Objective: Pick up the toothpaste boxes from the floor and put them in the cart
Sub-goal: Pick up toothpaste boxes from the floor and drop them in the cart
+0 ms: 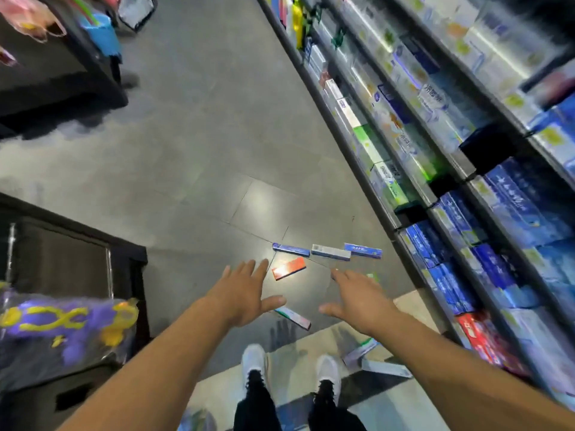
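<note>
With both my left hand (245, 293) and right hand (357, 298) spread and holding nothing above the floor (193, 157), I judge the scattered toothpaste boxes (330, 252) near the shelf (413, 194) light, stiff cardboard, best pinched across their long narrow sides.

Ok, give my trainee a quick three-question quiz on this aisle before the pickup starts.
1. True or false: the left hand already grips a box.
2. Which box lies nearest the left hand's fingertips? A) the orange box B) the grey box C) a box on the shelves
3. Fill in: three boxes lie in a row on the floor; the one at each end, like the left blue box, is ____.

Key: 1 false; 2 A; 3 blue.
</note>
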`<action>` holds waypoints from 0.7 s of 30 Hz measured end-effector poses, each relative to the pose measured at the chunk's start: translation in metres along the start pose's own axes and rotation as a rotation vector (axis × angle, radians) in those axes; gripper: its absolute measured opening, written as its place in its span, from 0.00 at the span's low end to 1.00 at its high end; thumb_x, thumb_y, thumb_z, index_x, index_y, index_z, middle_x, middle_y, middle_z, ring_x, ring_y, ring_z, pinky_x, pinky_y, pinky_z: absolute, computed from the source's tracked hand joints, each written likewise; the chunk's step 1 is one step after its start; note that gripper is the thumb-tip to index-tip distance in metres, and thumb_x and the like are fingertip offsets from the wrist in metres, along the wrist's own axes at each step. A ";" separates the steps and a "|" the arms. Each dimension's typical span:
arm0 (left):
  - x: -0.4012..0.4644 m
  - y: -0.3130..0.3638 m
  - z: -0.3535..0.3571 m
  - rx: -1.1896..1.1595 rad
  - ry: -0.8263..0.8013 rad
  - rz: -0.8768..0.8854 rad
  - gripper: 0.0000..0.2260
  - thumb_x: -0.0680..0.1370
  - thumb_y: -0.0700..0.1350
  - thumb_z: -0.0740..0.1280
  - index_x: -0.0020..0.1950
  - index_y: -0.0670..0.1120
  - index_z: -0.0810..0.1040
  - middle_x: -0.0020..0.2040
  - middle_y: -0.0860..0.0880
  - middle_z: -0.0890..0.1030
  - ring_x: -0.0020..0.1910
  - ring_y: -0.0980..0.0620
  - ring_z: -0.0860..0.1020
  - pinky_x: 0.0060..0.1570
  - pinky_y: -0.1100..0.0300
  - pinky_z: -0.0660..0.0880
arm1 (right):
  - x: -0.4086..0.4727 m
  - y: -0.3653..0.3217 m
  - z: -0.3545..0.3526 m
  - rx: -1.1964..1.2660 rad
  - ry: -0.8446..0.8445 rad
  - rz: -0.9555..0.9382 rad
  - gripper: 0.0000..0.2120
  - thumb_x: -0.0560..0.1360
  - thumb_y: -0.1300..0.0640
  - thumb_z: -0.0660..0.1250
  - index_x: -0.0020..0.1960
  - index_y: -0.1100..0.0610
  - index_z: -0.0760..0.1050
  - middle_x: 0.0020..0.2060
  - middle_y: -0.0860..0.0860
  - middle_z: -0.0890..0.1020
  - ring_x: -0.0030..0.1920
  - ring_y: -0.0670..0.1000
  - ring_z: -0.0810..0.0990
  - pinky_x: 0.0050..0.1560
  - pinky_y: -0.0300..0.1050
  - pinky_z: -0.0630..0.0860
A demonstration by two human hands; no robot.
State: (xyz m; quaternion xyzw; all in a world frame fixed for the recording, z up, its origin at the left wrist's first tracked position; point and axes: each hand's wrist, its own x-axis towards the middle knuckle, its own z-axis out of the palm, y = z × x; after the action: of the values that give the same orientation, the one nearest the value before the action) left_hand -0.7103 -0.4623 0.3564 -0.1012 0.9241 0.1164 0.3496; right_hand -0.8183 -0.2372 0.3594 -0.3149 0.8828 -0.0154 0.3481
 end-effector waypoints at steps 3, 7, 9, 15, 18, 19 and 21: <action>0.074 -0.021 0.051 0.068 -0.022 0.037 0.57 0.59 0.79 0.29 0.80 0.46 0.44 0.79 0.44 0.54 0.77 0.44 0.54 0.73 0.43 0.54 | 0.056 0.011 0.057 0.052 -0.013 0.086 0.36 0.73 0.33 0.65 0.73 0.52 0.63 0.69 0.52 0.71 0.68 0.54 0.70 0.66 0.50 0.67; 0.177 -0.044 0.136 0.054 -0.055 0.031 0.48 0.68 0.76 0.42 0.80 0.46 0.47 0.78 0.43 0.56 0.76 0.43 0.56 0.73 0.46 0.56 | 0.133 0.027 0.157 0.186 -0.076 0.163 0.34 0.73 0.37 0.69 0.71 0.53 0.65 0.66 0.53 0.72 0.67 0.56 0.71 0.62 0.48 0.69; 0.233 -0.055 0.184 0.046 -0.048 0.069 0.43 0.74 0.72 0.52 0.79 0.46 0.49 0.77 0.43 0.58 0.75 0.43 0.58 0.72 0.47 0.57 | 0.169 0.037 0.218 0.205 -0.067 0.181 0.31 0.71 0.37 0.70 0.67 0.54 0.69 0.62 0.53 0.74 0.62 0.56 0.74 0.57 0.48 0.71; 0.402 -0.088 0.309 0.205 0.006 0.148 0.42 0.75 0.71 0.55 0.78 0.44 0.51 0.76 0.41 0.59 0.73 0.40 0.61 0.71 0.44 0.61 | 0.288 0.062 0.383 0.206 -0.103 0.199 0.27 0.69 0.40 0.74 0.61 0.53 0.72 0.57 0.52 0.75 0.57 0.54 0.73 0.52 0.48 0.70; 0.463 -0.092 0.347 0.273 0.018 0.152 0.44 0.74 0.71 0.57 0.78 0.42 0.50 0.75 0.40 0.60 0.72 0.40 0.63 0.70 0.43 0.63 | 0.333 0.072 0.449 0.178 -0.133 0.148 0.31 0.68 0.44 0.76 0.66 0.53 0.69 0.62 0.52 0.73 0.60 0.55 0.71 0.56 0.49 0.70; 0.481 -0.093 0.357 0.307 0.033 0.138 0.44 0.74 0.71 0.58 0.77 0.42 0.51 0.74 0.41 0.61 0.71 0.40 0.64 0.68 0.44 0.65 | 0.345 0.075 0.468 0.152 -0.157 0.127 0.33 0.68 0.45 0.76 0.68 0.53 0.68 0.63 0.53 0.72 0.61 0.55 0.71 0.57 0.49 0.71; 0.509 -0.092 0.371 0.336 0.058 0.106 0.45 0.73 0.70 0.61 0.77 0.41 0.52 0.71 0.42 0.65 0.68 0.41 0.68 0.64 0.46 0.69 | 0.364 0.081 0.500 0.115 -0.194 0.087 0.34 0.69 0.47 0.76 0.70 0.53 0.66 0.64 0.53 0.72 0.61 0.54 0.71 0.58 0.48 0.71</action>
State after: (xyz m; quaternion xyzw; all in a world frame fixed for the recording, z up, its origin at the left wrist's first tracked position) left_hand -0.8282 -0.4973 -0.2680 0.0043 0.9444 -0.0242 0.3279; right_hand -0.7542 -0.2827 -0.2592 -0.2556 0.8556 -0.0205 0.4496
